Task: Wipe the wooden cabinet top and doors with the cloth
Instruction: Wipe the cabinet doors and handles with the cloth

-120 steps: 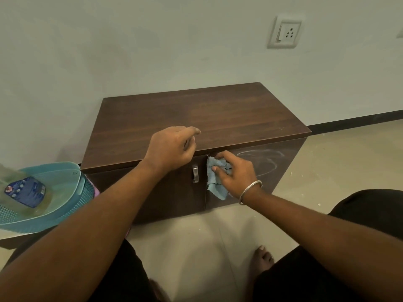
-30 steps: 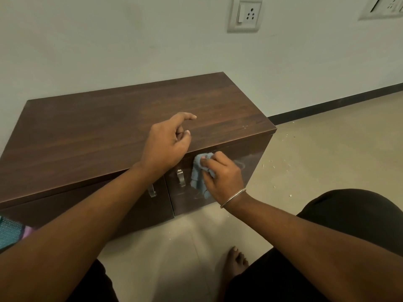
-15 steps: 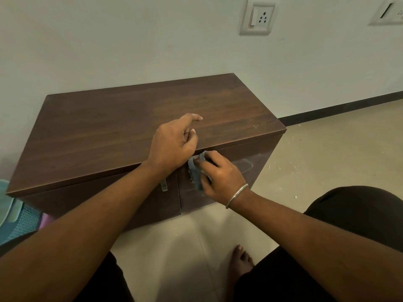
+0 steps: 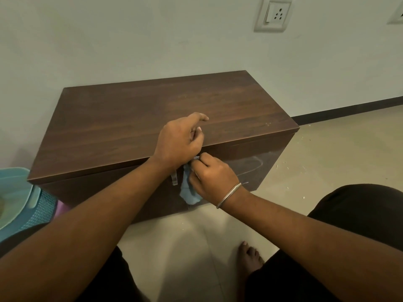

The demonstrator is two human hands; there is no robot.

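A low dark wooden cabinet (image 4: 135, 118) stands against the wall, its two front doors facing me. My right hand (image 4: 212, 177) presses a small blue cloth (image 4: 188, 190) against the top left part of the right door (image 4: 250, 162), beside a metal handle (image 4: 174, 178). Faint smear marks show on that door. My left hand (image 4: 177, 142) rests on the front edge of the cabinet top, fingers loosely curled, index finger stretched out over the wood, holding nothing.
A turquoise plastic basket (image 4: 19, 205) sits on the floor left of the cabinet. A wall socket (image 4: 275, 14) is above the cabinet at the right. Small crumbs litter the tiled floor (image 4: 316, 153) to the right. My bare foot (image 4: 249, 256) and knees are below.
My right hand with the cloth has shifted left and up along the right door toward the handle. My left hand stays on the cabinet's front edge. The view has swung slightly.
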